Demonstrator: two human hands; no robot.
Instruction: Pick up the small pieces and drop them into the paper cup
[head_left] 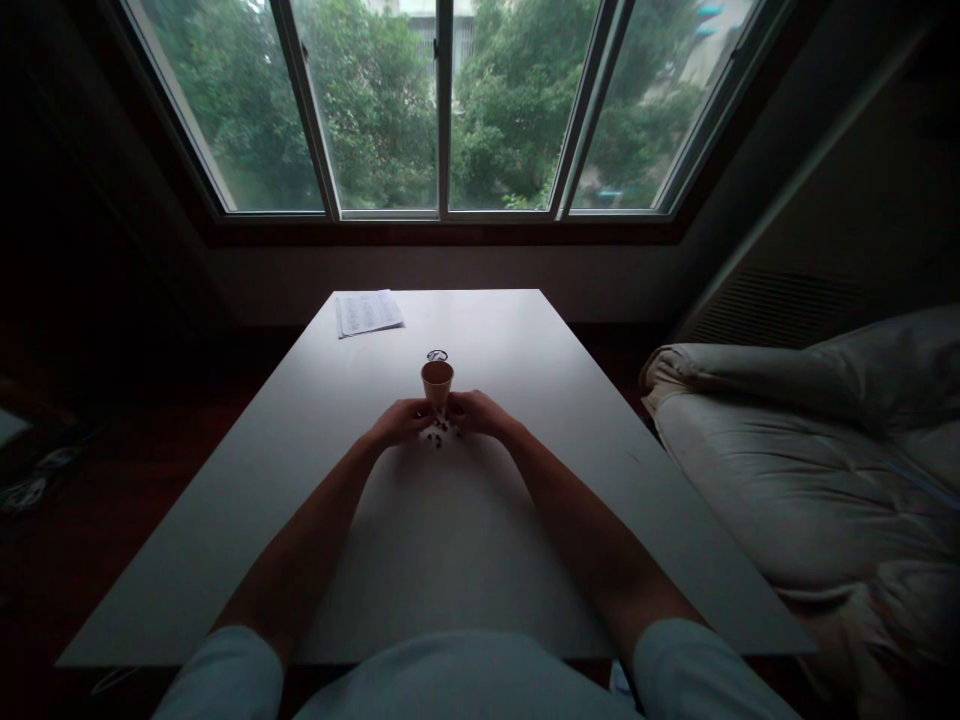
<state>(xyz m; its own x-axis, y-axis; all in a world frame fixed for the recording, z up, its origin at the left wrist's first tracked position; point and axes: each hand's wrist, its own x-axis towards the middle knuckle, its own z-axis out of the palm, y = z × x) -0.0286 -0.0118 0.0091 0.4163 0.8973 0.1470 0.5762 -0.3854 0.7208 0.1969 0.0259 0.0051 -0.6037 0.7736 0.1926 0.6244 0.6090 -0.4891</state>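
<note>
A paper cup (pixel 437 388), brown in this dim light, is upright near the middle of the white table (pixel 450 540). My left hand (pixel 403 420) is closed at the cup's lower left side. On the opposite side, my right hand (pixel 480 411) closes against its lower right. Fingertips of both hands are partly hidden or too small to make out fully. Several small dark pieces (pixel 438 438) lie scattered on the tabletop just in front of the cup, between my hands. Behind the cup rests a small dark-rimmed round item (pixel 436 355), its kind unclear.
Printed sheets of paper (pixel 369 313) lie at the table's far left corner. A pale cushioned sofa (pixel 750 480) stands along the right side. Beyond the far edge is a wall with a wide window (pixel 442 110).
</note>
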